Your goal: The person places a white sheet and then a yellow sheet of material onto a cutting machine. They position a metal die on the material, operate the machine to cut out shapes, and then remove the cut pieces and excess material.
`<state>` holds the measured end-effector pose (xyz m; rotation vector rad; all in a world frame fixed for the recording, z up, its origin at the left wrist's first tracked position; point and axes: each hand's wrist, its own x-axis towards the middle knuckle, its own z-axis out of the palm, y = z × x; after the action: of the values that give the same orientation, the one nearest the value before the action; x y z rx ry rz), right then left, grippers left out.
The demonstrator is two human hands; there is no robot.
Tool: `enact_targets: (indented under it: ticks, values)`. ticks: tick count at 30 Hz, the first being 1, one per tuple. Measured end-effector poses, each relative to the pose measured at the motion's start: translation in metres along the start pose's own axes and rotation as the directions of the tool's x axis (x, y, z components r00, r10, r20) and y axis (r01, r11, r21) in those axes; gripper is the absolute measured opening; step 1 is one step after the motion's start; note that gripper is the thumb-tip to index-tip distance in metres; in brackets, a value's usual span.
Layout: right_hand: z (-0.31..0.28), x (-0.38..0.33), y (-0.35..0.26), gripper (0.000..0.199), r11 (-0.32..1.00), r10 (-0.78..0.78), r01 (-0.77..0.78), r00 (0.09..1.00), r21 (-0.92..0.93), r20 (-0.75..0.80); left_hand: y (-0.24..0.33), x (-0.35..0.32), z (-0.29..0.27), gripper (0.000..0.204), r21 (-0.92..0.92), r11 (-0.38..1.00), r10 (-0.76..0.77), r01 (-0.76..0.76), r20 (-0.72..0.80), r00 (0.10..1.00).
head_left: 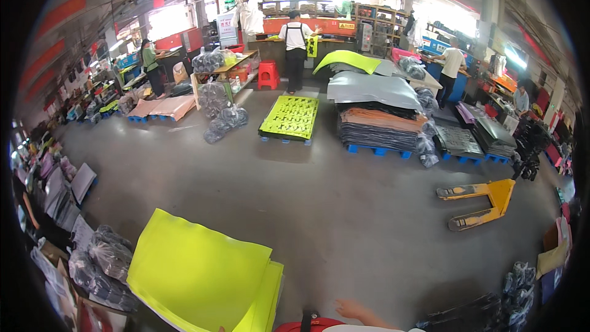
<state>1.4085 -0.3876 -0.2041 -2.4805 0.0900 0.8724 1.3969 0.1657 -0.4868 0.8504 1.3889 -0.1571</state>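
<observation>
A stack of bright yellow-green sheets [203, 264] lies at the lower left, its top sheet slightly curved and shifted off those below. At the bottom edge of the picture, only a fingertip of my left hand [221, 329] shows against the near edge of the sheets; its other fingers are out of sight. My right hand [350, 308] is held out over the floor to the right of the stack, fingers stretched, with nothing in it. Part of my red and white clothing [310, 323] appears between the hands.
A yellow pallet jack [482, 204] stands on the floor to the right. Ahead are a pallet of cut yellow-green sheets [290, 117] and a tall pile of grey and orange sheets [378, 117]. Black bagged bundles [101, 264] line the left. A person [296, 46] stands at a far machine.
</observation>
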Motion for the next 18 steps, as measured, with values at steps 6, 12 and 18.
enact_targets:
  ticks: [6,12,18]
  values:
    - [-0.045,0.037,0.022,0.053,0.998,-0.004,0.005,1.0,-0.062,0.016,-0.007,-0.013,0.005,0.038,0.012,1.0,0.017,-0.017,-0.048,0.999]
    - [-0.041,0.044,-0.011,0.053,0.988,-0.071,0.082,0.994,-0.127,0.089,-0.017,-0.013,0.0,0.048,0.04,0.999,0.01,-0.007,-0.074,0.997]
    - [-0.019,0.052,-0.034,0.052,0.959,-0.209,0.235,0.964,-0.16,0.163,-0.013,-0.004,0.004,0.058,0.075,0.997,-0.024,0.028,-0.062,0.998]
